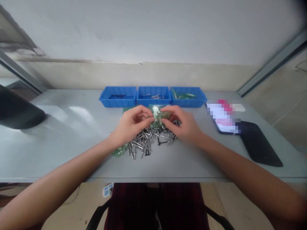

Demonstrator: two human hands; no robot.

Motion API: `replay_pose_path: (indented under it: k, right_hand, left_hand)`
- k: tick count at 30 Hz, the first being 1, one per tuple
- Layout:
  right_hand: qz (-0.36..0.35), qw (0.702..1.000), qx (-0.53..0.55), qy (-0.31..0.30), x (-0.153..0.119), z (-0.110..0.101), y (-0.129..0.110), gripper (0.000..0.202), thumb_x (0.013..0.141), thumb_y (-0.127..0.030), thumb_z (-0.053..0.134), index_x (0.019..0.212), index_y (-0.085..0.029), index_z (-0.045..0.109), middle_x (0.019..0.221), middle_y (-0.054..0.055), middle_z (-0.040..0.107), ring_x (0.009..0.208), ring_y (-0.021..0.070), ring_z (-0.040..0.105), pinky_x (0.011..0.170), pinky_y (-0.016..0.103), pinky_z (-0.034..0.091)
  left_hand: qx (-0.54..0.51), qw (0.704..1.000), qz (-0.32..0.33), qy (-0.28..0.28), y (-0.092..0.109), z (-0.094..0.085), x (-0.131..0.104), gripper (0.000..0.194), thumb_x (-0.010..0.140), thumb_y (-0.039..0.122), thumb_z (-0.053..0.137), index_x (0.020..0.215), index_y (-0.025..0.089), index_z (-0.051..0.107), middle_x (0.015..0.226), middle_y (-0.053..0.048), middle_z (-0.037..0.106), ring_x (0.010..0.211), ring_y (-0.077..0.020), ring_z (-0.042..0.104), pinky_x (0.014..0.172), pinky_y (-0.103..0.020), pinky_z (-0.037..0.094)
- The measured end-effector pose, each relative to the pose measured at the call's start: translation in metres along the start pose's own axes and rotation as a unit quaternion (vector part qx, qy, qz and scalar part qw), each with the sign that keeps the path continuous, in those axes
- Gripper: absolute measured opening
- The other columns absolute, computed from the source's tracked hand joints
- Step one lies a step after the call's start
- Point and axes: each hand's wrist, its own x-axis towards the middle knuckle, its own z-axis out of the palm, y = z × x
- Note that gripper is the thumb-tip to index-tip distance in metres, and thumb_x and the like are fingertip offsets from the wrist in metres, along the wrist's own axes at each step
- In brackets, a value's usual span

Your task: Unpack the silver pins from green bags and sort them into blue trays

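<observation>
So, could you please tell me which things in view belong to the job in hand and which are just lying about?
Likely job items:
held green plastic bag
blind rivets
three blue bins

Apparently lying about:
lit smartphone
flat black object
black cylinder

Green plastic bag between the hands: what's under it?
Loose metal pins, mostly silver, a few dark, show along its near edge. What lies directly beneath the green plastic bag is covered by it, left hand and right hand.

Single head-worn view, facing forward and down across the table (57, 140); left hand (133, 123) and right hand (184, 124) central, at close range; wall (153, 35) beyond.
</observation>
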Motion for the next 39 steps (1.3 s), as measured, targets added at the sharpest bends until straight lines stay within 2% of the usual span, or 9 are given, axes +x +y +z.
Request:
replay_pose_path:
  k: [3,13,17,22,27,32,35,39]
  right_hand:
    - [0.011,1.000,0.007,0.004,-0.0008,0.0005,0.0003,0.031,0.087,-0.030,0.058,0.118,-0.027,0.054,0.085,-0.001,0.063,0.068,0.0129,0.061,0.061,0.027,0.050]
    - [0.014,1.000,0.009,-0.007,-0.0007,-0.0005,0.0002,0.034,0.087,-0.029,0.058,0.120,-0.027,0.053,0.084,-0.001,0.064,0.067,0.0127,0.062,0.060,0.026,0.050]
    - [0.023,1.000,0.009,-0.012,-0.0006,-0.0013,-0.0009,0.040,0.086,-0.028,0.059,0.125,-0.027,0.051,0.083,-0.001,0.065,0.065,0.0124,0.060,0.061,0.027,0.050]
    - [0.022,1.000,0.011,-0.014,-0.0009,-0.0010,-0.0016,0.047,0.085,-0.025,0.058,0.131,-0.027,0.048,0.085,-0.001,0.065,0.062,0.0118,0.058,0.058,0.026,0.049]
    - [0.013,1.000,0.015,-0.012,-0.0021,-0.0006,0.0014,0.049,0.086,-0.019,0.053,0.134,-0.028,0.046,0.094,0.001,0.066,0.063,0.0108,0.058,0.053,0.024,0.047]
    - [0.005,1.000,0.008,-0.004,-0.0028,-0.0002,0.0042,0.048,0.087,-0.018,0.052,0.133,-0.028,0.046,0.094,0.002,0.066,0.066,0.0120,0.059,0.057,0.026,0.049]
    - [0.004,1.000,0.010,-0.008,-0.0034,0.0008,0.0051,0.048,0.087,-0.018,0.052,0.133,-0.029,0.045,0.093,0.002,0.066,0.064,0.0121,0.059,0.055,0.026,0.048]
    - [0.004,1.000,0.018,-0.009,-0.0039,0.0014,0.0047,0.047,0.088,-0.018,0.051,0.134,-0.029,0.044,0.090,0.001,0.066,0.064,0.0117,0.058,0.055,0.025,0.047]
  left_hand:
    - [0.012,1.000,0.011,0.003,-0.0012,0.0001,-0.0005,0.011,0.081,0.022,0.069,0.086,0.019,0.059,0.070,0.000,0.059,0.056,-0.0098,0.057,0.050,-0.022,0.047]
    - [0.056,0.998,0.037,-0.001,-0.0027,0.0003,-0.0017,0.017,0.080,0.019,0.068,0.094,0.021,0.057,0.074,0.002,0.056,0.056,-0.0077,0.051,0.052,-0.021,0.045]
    - [0.043,0.999,0.026,-0.005,-0.0030,0.0011,-0.0016,0.028,0.080,0.019,0.068,0.104,0.022,0.054,0.066,0.003,0.055,0.054,-0.0093,0.052,0.051,-0.022,0.045]
    - [0.046,0.999,0.025,0.008,-0.0016,0.0022,-0.0019,0.039,0.079,0.017,0.068,0.115,0.021,0.053,0.070,0.002,0.057,0.056,-0.0100,0.053,0.054,-0.023,0.046]
    - [0.054,0.999,0.003,0.008,0.0009,0.0023,-0.0030,0.062,0.083,0.019,0.065,0.138,0.022,0.037,0.073,0.002,0.057,0.063,-0.0117,0.055,0.057,-0.024,0.046]
    - [0.060,0.998,-0.019,0.007,0.0016,0.0020,-0.0010,0.065,0.084,0.020,0.063,0.142,0.020,0.033,0.070,0.002,0.055,0.064,-0.0125,0.055,0.059,-0.025,0.046]
    - [0.056,0.998,-0.033,0.004,-0.0007,0.0016,0.0007,0.059,0.084,0.019,0.063,0.138,0.020,0.038,0.068,0.003,0.054,0.060,-0.0113,0.053,0.056,-0.025,0.044]
    - [0.053,0.998,-0.042,0.002,-0.0035,0.0011,0.0019,0.026,0.083,0.020,0.064,0.107,0.017,0.058,0.070,0.001,0.058,0.061,-0.0104,0.053,0.057,-0.024,0.044]
